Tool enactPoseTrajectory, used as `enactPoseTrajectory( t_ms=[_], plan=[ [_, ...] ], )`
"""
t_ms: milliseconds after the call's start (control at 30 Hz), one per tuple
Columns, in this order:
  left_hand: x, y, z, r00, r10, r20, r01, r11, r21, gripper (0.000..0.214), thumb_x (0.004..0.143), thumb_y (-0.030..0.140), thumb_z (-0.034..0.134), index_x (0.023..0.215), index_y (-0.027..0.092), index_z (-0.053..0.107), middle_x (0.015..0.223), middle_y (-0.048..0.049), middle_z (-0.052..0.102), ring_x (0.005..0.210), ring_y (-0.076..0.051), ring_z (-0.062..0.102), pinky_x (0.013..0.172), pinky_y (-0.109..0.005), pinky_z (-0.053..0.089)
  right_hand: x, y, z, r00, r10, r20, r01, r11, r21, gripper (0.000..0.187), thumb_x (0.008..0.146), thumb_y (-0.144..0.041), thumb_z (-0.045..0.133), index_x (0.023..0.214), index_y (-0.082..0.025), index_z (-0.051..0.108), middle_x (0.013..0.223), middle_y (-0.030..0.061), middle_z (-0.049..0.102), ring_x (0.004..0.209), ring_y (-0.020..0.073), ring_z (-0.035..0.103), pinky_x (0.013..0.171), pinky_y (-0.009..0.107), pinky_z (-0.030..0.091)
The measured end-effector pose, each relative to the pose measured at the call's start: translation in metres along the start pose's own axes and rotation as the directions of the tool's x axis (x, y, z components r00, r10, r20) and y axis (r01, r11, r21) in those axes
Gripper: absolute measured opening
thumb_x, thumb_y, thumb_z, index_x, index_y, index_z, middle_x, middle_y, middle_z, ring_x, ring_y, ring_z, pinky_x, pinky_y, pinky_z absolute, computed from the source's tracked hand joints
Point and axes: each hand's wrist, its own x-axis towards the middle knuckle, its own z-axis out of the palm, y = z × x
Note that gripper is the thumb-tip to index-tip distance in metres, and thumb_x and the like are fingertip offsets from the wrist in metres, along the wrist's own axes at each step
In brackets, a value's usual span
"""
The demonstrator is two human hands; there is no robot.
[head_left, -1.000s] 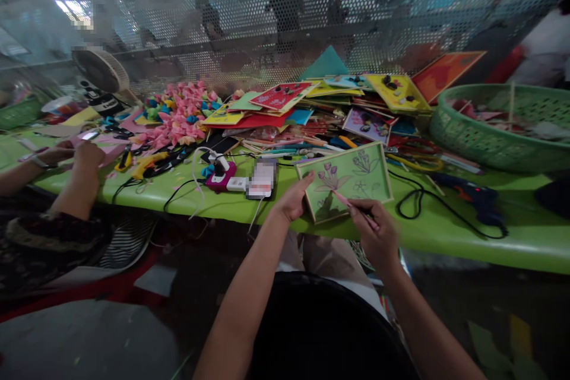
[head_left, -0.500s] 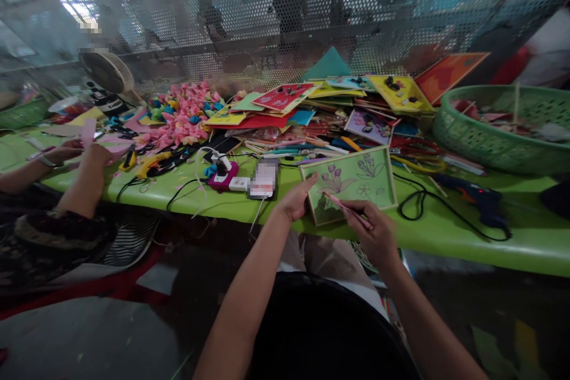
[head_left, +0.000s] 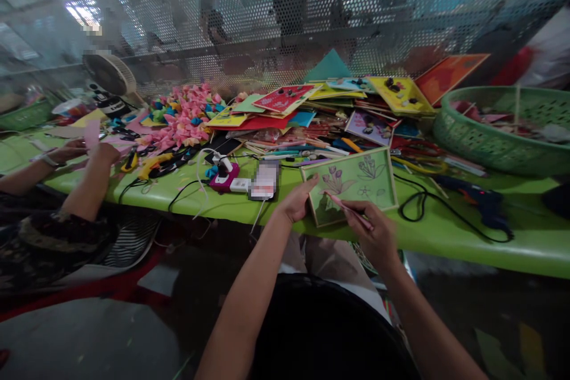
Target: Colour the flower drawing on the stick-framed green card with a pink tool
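Note:
My left hand (head_left: 299,200) grips the left edge of a green picture panel (head_left: 363,190) with a pale raised frame, its thumb over the border. Outlined flowers with purple petals and leaves are drawn on the panel, which tilts at the table's front edge. In my right hand (head_left: 371,228) is a slim pink pen (head_left: 351,211), pinched between thumb and fingers. Its tip rests at or just above the drawing, below the left flower cluster; whether it touches I cannot tell. The right hand casts a dark shadow on the panel's lower left.
Left of the panel lie a phone (head_left: 265,179) and a purple power strip (head_left: 224,177). A glue gun (head_left: 478,196) with its black cord lies right, before a green basket (head_left: 503,130). Behind are stacked picture panels (head_left: 285,98) and pink folded flowers (head_left: 191,110). A co-worker's hands (head_left: 104,154) handle pink paper.
My hands, the panel and the pen stay almost in place, the pen tip barely shifted. At left, the co-worker's hand and pink paper strip have moved slightly to the right.

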Motion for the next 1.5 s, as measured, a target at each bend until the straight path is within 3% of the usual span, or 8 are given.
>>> enactPoseTrajectory(
  t_ms=[267, 533, 900, 1067, 1300, 1500],
  plan=[
    [-0.005, 0.004, 0.004, 0.999, -0.001, -0.034, 0.001, 1.0, -0.003, 0.038, 0.108, 0.03, 0.048, 0.121, 0.008, 0.076, 0.102, -0.0157, 0.083, 0.104, -0.027, 0.079, 0.11, -0.041, 0.055, -0.003, 0.001, 0.001, 0.996, 0.056, -0.064, -0.055, 0.998, 0.02, 0.017, 0.098, -0.036, 0.066, 0.105, -0.024, 0.076, 0.095, 0.007, 0.08, 0.083, 0.0226, 0.075, 0.076, 0.035, 0.058],
    [-0.008, 0.005, 0.009, 0.999, 0.015, -0.03, -0.014, 0.999, 0.032, 0.041, 0.108, 0.025, 0.041, 0.113, 0.008, 0.078, 0.097, -0.0152, 0.083, 0.11, -0.031, 0.077, 0.112, -0.045, 0.054, -0.001, 0.001, 0.0, 0.997, -0.044, 0.066, 0.045, 0.999, -0.006, 0.015, 0.099, -0.033, 0.066, 0.109, -0.027, 0.075, 0.097, 0.0055, 0.08, 0.084, 0.0229, 0.075, 0.077, 0.036, 0.058],
    [-0.006, 0.005, 0.004, 1.0, -0.017, 0.0, 0.017, 1.0, -0.026, 0.039, 0.107, 0.033, 0.048, 0.125, 0.011, 0.076, 0.106, -0.0148, 0.083, 0.111, -0.03, 0.078, 0.111, -0.043, 0.055, -0.007, 0.005, 0.003, 0.995, 0.027, -0.095, -0.028, 1.0, -0.004, 0.013, 0.098, -0.032, 0.067, 0.104, -0.024, 0.075, 0.094, 0.0063, 0.079, 0.084, 0.0227, 0.074, 0.077, 0.036, 0.056],
    [-0.001, 0.002, -0.002, 1.0, 0.0, -0.01, -0.001, 0.999, -0.036, 0.038, 0.104, 0.036, 0.057, 0.126, 0.012, 0.076, 0.108, -0.0156, 0.083, 0.108, -0.03, 0.079, 0.108, -0.043, 0.057, -0.007, 0.006, 0.003, 0.991, 0.07, -0.111, -0.069, 0.997, 0.016, 0.016, 0.098, -0.036, 0.067, 0.105, -0.024, 0.075, 0.094, 0.0074, 0.079, 0.084, 0.0239, 0.074, 0.077, 0.038, 0.057],
    [-0.008, 0.006, 0.008, 1.0, 0.0, -0.02, 0.0, 1.0, -0.005, 0.043, 0.109, 0.031, 0.042, 0.118, 0.008, 0.077, 0.108, -0.0184, 0.082, 0.116, -0.032, 0.076, 0.115, -0.047, 0.052, -0.005, 0.002, 0.001, 1.0, -0.007, -0.018, 0.008, 1.0, 0.007, 0.014, 0.099, -0.032, 0.066, 0.107, -0.025, 0.075, 0.098, 0.0067, 0.08, 0.087, 0.0233, 0.075, 0.079, 0.037, 0.058],
    [-0.008, 0.005, 0.008, 1.0, 0.001, -0.006, -0.001, 1.0, -0.03, 0.035, 0.104, 0.031, 0.055, 0.12, 0.009, 0.077, 0.11, -0.0175, 0.082, 0.112, -0.031, 0.078, 0.112, -0.045, 0.054, -0.004, 0.003, 0.002, 0.999, -0.028, 0.04, 0.028, 1.0, 0.01, 0.016, 0.1, -0.032, 0.066, 0.113, -0.025, 0.074, 0.099, 0.0058, 0.08, 0.087, 0.0224, 0.074, 0.078, 0.036, 0.057]
  ],
)
